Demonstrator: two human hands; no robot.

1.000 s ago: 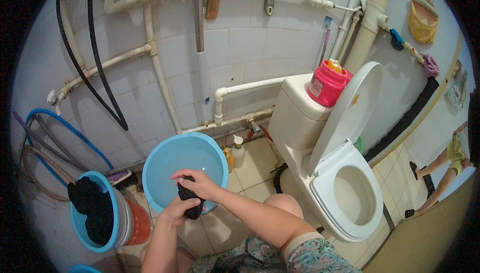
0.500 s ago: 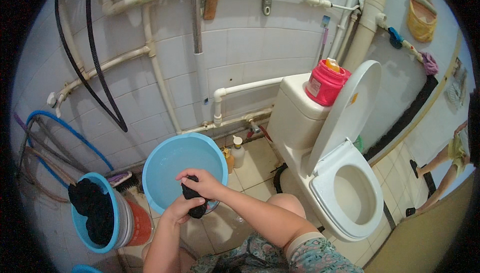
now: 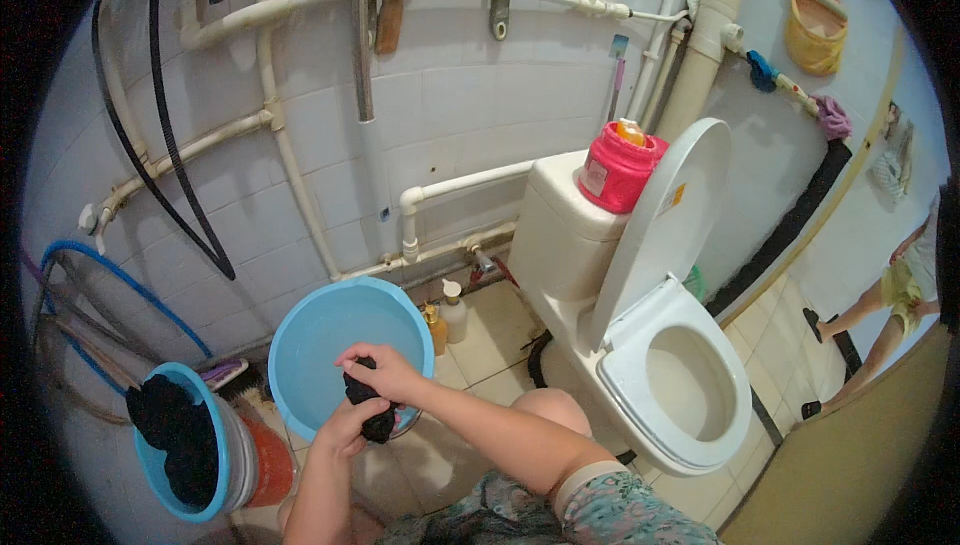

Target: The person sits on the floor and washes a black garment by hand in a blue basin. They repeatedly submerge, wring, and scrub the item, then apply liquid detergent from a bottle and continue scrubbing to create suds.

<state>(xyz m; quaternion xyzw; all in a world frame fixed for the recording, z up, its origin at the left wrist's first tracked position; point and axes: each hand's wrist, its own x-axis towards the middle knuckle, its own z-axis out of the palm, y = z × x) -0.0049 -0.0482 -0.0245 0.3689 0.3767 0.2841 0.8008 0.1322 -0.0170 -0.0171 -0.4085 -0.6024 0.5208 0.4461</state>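
Observation:
A dark bunched cloth (image 3: 378,427) is squeezed between my two hands over the near edge of a light blue basin (image 3: 305,345). My right hand (image 3: 388,373) grips its upper part from the far side, fingers curled round it. Lower and nearer to me, my left hand (image 3: 345,429) is closed round the lower part, with its thumb across the front. Water seems to lie in the basin, though its depth cannot be made out. More black cloth (image 3: 190,445) is heaped in a blue-rimmed bucket (image 3: 225,455) at the left.
To the right stands a toilet (image 3: 672,375) with its lid up and a pink tub (image 3: 620,167) on the tank. Two pump bottles (image 3: 453,311) sit behind the basin. Blue hose (image 3: 130,280) and a brush (image 3: 222,373) lie at left. Another person (image 3: 895,295) is at far right.
The whole view has shifted, so the surroundings sit slightly further left and mostly lower. Both hands keep hold of the dark cloth above the basin's edge, with little change in grip.

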